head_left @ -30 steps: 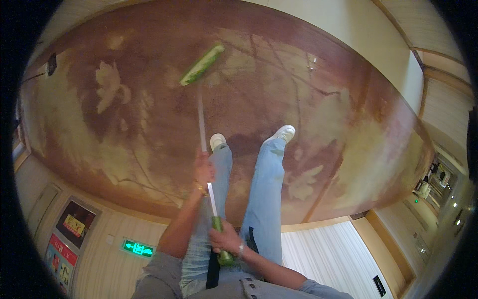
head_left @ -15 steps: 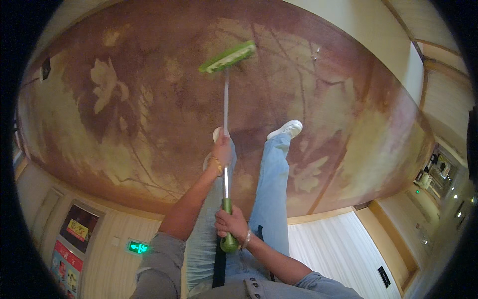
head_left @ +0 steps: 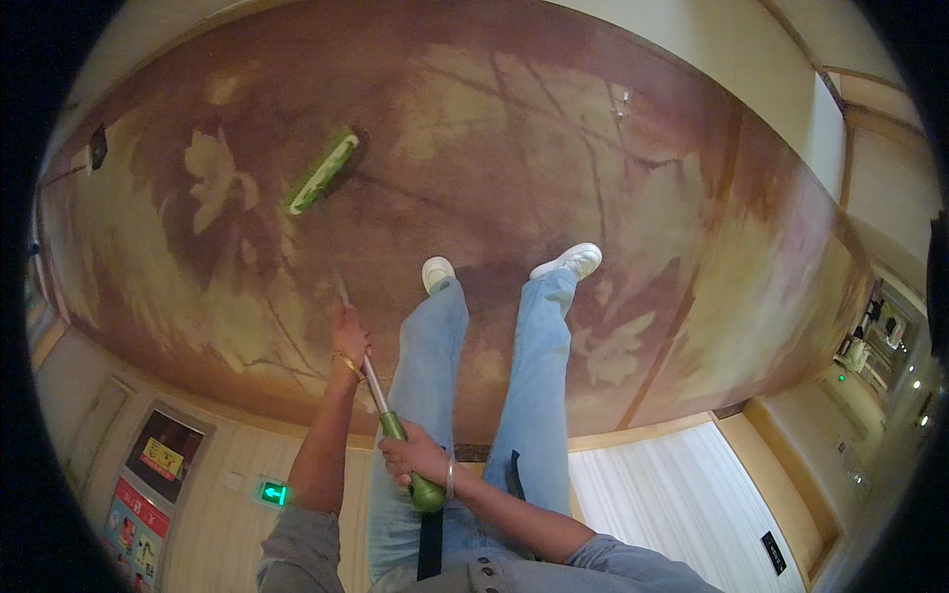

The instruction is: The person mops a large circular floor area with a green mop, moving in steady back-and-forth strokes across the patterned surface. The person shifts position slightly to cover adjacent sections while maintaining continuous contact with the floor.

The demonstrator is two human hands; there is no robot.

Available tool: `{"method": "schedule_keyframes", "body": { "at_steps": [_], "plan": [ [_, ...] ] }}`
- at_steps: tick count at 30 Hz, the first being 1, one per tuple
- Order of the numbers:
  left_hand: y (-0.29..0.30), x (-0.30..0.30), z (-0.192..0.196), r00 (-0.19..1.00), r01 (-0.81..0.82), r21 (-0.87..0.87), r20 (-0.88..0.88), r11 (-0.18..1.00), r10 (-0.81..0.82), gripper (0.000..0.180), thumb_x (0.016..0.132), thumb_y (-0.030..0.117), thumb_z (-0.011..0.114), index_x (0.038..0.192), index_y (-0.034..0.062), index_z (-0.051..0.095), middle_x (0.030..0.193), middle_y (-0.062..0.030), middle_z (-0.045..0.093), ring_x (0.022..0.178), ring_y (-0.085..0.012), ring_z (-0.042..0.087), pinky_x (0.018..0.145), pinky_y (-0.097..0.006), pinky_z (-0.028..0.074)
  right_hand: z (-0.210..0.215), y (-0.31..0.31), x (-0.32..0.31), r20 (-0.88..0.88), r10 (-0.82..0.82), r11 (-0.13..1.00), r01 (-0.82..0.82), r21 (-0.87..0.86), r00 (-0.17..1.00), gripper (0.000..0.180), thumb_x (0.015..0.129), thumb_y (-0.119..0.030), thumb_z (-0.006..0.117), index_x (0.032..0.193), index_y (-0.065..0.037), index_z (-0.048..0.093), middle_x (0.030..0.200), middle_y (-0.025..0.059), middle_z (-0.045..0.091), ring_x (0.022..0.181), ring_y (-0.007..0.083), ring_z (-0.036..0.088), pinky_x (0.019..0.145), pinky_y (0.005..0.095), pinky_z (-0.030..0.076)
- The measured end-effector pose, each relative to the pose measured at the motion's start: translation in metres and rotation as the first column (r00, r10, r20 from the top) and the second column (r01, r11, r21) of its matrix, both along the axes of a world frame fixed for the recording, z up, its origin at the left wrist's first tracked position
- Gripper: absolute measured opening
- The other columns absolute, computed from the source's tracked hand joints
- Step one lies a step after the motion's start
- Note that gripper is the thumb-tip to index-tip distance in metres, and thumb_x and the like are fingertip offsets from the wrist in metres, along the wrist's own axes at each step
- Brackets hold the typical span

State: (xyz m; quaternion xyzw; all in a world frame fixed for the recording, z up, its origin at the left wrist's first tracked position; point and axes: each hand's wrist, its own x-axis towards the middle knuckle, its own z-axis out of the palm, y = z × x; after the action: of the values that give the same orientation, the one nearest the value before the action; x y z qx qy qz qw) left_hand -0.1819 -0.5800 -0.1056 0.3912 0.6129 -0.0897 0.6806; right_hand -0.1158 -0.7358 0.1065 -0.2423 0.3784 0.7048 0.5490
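Observation:
I hold a long-handled mop with a flat green head (head_left: 321, 173) that lies on the brown and cream leaf-patterned carpet (head_left: 613, 217), ahead and to my left. My left hand (head_left: 350, 336) is closed around the metal pole (head_left: 373, 381) partway down. My right hand (head_left: 415, 460) grips the green handle end (head_left: 427, 494) close to my body. My legs in light blue jeans and white shoes (head_left: 438, 272) stand on the carpet just right of the pole.
A cream panelled wall runs along the carpet's near edge, with a lit green sign (head_left: 272, 491) and coloured poster panels (head_left: 148, 484) at lower left. A small pale object (head_left: 621, 99) lies on the far carpet. A lit opening with shelves (head_left: 875, 341) is at right.
The mop head has swept from ahead of my feet to the left and nearer. Both hands keep their grip, with the left hand shifted left along with the pole.

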Motion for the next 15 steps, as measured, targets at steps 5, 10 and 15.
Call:
{"method": "schedule_keyframes", "body": {
  "at_steps": [5,10,15],
  "plan": [
    [-0.112,0.102,-0.004,0.917,0.399,0.175,-0.095,0.9,-0.388,0.034,0.089,0.038,0.034,0.119,0.0237,0.038,0.048,-0.0009,0.038,0.036,-0.0154,0.038,0.031,-0.029,0.033,-0.006,-0.051,0.018,0.096,-0.109,0.961,0.13,-0.245,0.989,0.013,0.084,-0.006,0.044,0.084,-0.012,0.033,0.056,0.0002,0.035,0.04,0.0089,0.034,0.034,0.0244,0.033],
    [-0.209,0.214,0.046,0.919,0.393,-0.339,0.169,0.855,-0.355,0.046,0.091,0.029,0.034,0.134,0.0255,0.018,0.048,-0.0009,0.034,0.035,-0.0125,0.036,0.031,-0.027,0.034,0.007,-0.113,0.066,0.28,-0.155,0.891,0.257,-0.375,0.947,0.015,0.082,-0.003,0.044,0.083,-0.01,0.03,0.054,0.002,0.034,0.039,0.0101,0.035,0.033,0.0256,0.034],
    [-0.244,0.201,0.077,0.939,0.176,-0.418,0.344,0.891,-0.024,0.046,0.09,0.03,0.037,0.132,0.0289,0.018,0.046,0.0006,0.029,0.034,-0.0113,0.035,0.028,-0.026,0.029,0.046,-0.174,0.081,0.282,0.043,0.934,0.061,-0.351,0.959,0.016,0.08,-0.003,0.044,0.088,-0.008,0.031,0.055,0.0032,0.037,0.038,0.0111,0.038,0.033,0.0264,0.037]
  ]
}}
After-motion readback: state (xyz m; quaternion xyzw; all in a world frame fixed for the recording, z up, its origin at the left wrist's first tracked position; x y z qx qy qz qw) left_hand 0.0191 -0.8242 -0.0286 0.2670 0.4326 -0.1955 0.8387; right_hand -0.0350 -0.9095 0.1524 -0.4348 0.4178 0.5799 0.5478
